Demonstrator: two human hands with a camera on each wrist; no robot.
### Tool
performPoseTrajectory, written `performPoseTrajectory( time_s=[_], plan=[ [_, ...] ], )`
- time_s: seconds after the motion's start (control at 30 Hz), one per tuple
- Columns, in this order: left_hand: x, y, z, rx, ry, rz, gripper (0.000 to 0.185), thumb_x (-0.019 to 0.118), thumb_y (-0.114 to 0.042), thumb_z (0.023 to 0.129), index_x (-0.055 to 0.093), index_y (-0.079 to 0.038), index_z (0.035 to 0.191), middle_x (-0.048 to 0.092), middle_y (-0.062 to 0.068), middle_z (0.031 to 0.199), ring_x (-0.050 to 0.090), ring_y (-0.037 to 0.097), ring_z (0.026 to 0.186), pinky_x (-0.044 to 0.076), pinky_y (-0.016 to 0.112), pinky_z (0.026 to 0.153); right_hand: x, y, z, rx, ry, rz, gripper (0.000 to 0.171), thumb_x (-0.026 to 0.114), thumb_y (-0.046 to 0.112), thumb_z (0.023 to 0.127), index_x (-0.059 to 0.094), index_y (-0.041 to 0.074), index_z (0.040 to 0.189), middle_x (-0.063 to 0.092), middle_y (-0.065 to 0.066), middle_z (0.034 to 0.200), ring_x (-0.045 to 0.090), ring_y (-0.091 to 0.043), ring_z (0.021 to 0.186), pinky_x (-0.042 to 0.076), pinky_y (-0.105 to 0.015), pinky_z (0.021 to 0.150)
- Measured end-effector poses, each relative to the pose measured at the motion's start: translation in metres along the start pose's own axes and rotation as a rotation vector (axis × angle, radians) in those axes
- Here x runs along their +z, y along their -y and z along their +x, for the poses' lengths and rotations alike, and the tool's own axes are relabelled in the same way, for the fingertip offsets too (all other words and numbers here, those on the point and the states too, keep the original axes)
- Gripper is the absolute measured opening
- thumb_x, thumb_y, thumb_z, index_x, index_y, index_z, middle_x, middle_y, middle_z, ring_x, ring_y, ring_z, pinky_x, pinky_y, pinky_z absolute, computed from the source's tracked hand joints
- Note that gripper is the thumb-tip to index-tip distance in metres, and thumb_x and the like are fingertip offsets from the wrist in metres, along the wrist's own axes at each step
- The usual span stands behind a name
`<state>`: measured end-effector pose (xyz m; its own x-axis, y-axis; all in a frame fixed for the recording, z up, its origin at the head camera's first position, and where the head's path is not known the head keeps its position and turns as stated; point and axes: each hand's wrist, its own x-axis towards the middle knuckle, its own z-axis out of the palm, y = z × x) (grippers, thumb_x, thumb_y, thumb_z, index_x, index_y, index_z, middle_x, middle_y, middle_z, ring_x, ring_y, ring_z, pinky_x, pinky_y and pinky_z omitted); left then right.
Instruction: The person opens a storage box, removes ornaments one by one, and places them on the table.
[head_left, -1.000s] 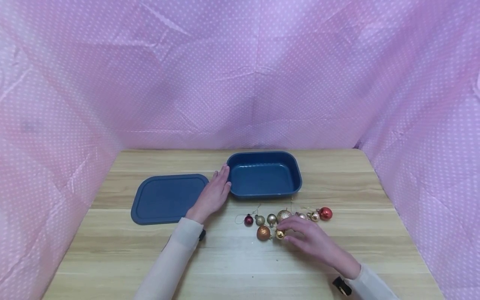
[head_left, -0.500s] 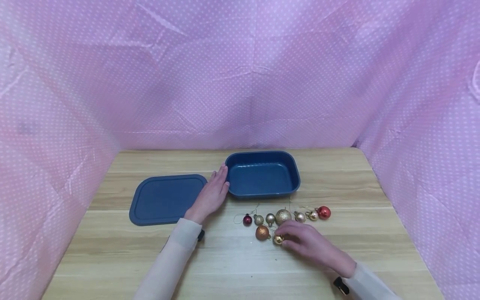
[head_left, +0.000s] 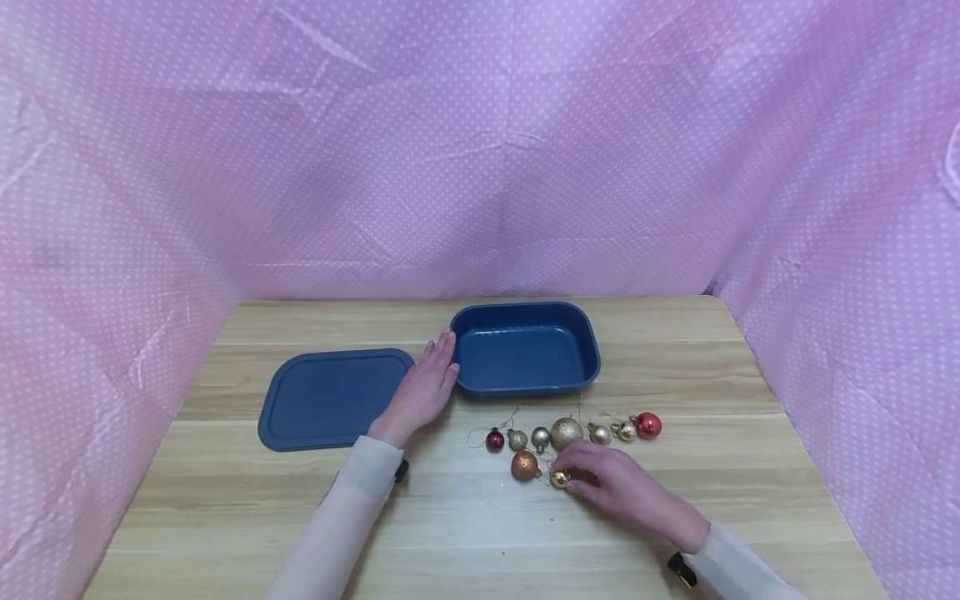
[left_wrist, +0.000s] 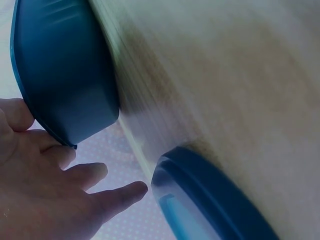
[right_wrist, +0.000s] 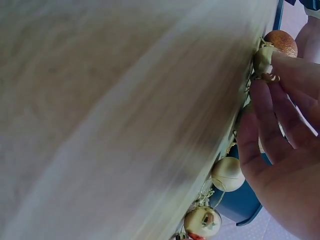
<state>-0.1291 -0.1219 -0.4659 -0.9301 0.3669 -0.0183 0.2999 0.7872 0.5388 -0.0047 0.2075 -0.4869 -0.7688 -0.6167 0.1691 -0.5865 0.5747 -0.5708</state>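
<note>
**Fingers close on the small gold bauble**

Since a second ago my right hand (head_left: 618,487) has slid toward me and down onto the near row of baubles; half a second ago it was already almost where it is now, so the last shift is slight. My thumb and fingertips (right_wrist: 280,65) now pinch the small gold bauble (head_left: 558,478), which sits on the table (head_left: 225,517) just right of the glittery orange bauble (head_left: 525,465). The right wrist view shows the same grip, with the orange one just beyond it.

My left hand (head_left: 422,392) has not moved. It lies flat with the fingers straight and relaxed, fingertips against the left end wall of the blue container (head_left: 525,315), and holds nothing. In the left wrist view I can see those fingers (left_wrist: 117,195) between the container and the lid (head_left: 330,398), which lies flat on the table just left of my hand.

I count nine baubles in all. Seven lie in the far row between the container and my right hand: a dark red one (head_left: 494,439), an olive-gold one (head_left: 517,439), a small gold one (head_left: 541,437), a larger glittery gold one (head_left: 566,432), a pale gold one (head_left: 599,433), another small gold one (head_left: 626,431) and a shiny red one (head_left: 648,425). Two make up the near row: the orange one and the one I hold. One container and one lid, and the container has nothing in it.
</note>
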Motion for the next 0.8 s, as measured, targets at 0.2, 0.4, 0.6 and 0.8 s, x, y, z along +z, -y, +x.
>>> performPoseTrajectory(
  time_s=[0.2,0.4,0.6,0.8],
  plan=[
    [0.000,-0.001,0.000,-0.006,0.013,0.017,0.060,0.035,-0.028,0.114,0.015,-0.005,0.166,0.011,0.011,0.173,0.018,0.044,0.155,0.023,0.062,0.121,0.001,-0.001,-0.002,-0.013,-0.019,-0.007,0.034,0.080,0.010,0.087,0.073,0.012,0.120,0.072,0.000,0.121,0.068,-0.021,0.112,0.057,-0.045,0.095],
    [-0.002,0.000,-0.002,0.005,-0.010,0.011,0.059,0.038,-0.026,0.114,0.019,-0.005,0.165,0.014,0.013,0.172,0.020,0.043,0.155,0.024,0.059,0.122,-0.006,0.002,-0.006,-0.015,-0.077,0.021,0.037,0.081,0.010,0.087,0.072,0.009,0.122,0.072,-0.002,0.122,0.069,-0.020,0.108,0.058,-0.041,0.092],
    [-0.003,-0.001,-0.006,0.013,-0.092,-0.043,0.059,0.046,-0.026,0.112,0.028,-0.004,0.163,0.022,0.012,0.170,0.026,0.039,0.154,0.026,0.056,0.122,-0.026,0.003,-0.005,0.001,-0.216,0.025,0.034,0.080,0.000,0.085,0.073,0.005,0.117,0.075,-0.004,0.114,0.072,-0.020,0.101,0.060,-0.042,0.086],
    [-0.007,-0.003,-0.016,0.010,-0.158,-0.069,0.062,0.047,-0.034,0.111,0.030,-0.007,0.163,0.025,0.010,0.170,0.027,0.036,0.154,0.028,0.057,0.121,-0.054,-0.001,-0.002,0.098,-0.348,-0.085,0.035,0.075,0.004,0.091,0.071,0.004,0.126,0.073,-0.009,0.121,0.069,-0.022,0.094,0.058,-0.039,0.080]
  ],
)
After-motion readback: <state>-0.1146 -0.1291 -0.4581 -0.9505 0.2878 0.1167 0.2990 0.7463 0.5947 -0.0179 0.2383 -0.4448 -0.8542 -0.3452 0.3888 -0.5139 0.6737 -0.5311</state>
